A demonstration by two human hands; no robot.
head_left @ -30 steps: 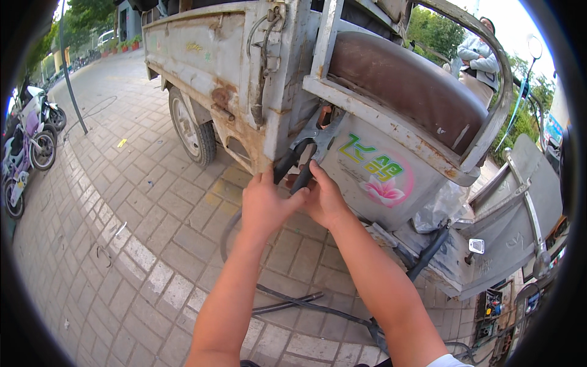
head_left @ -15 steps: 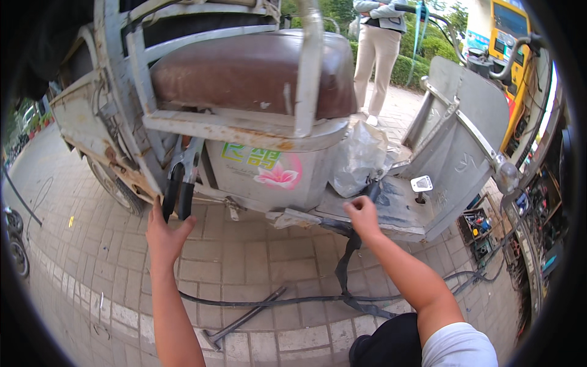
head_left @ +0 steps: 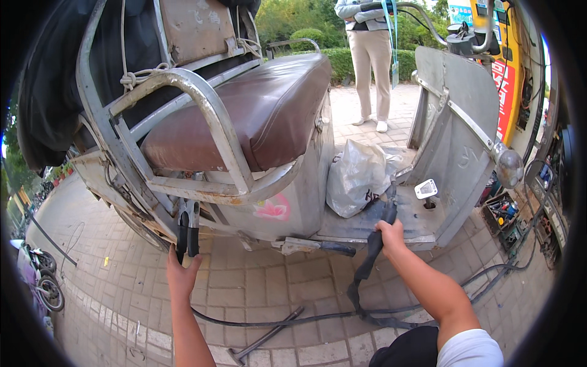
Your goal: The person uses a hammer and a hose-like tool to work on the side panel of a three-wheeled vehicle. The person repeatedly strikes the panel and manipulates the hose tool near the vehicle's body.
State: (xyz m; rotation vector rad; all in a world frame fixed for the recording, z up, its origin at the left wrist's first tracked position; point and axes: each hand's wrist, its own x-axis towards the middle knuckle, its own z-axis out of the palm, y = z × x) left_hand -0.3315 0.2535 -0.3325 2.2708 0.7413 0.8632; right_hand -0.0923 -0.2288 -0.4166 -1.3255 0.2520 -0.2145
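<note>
My left hand (head_left: 183, 273) is at the lower end of a spring clamp (head_left: 188, 231) with black handles. The thumb is spread away from the fingers, which touch or lie just beside one handle. The clamp's jaws are up against the rusty frame of a grey cargo tricycle (head_left: 226, 194). My right hand (head_left: 391, 236) is closed around a black cable-fed handle, which looks like a welding electrode holder (head_left: 390, 211). Its tip is beside a crumpled pale plastic bag (head_left: 354, 180) on the tricycle's footboard (head_left: 409, 227). A black cable (head_left: 363, 269) hangs from it.
A hammer (head_left: 266, 335) lies on the paving beside the cable. The tricycle's brown seat (head_left: 269, 110) and metal front panel (head_left: 458, 116) rise ahead. A person in pale trousers (head_left: 370, 67) stands beyond. Toolboxes (head_left: 502, 211) are at the right, parked motorbikes (head_left: 46, 284) far left.
My view has shifted, showing more of the seat and rail. My right hand now grips lower on the raised black handle. My left hand stays by the clamp handles.
</note>
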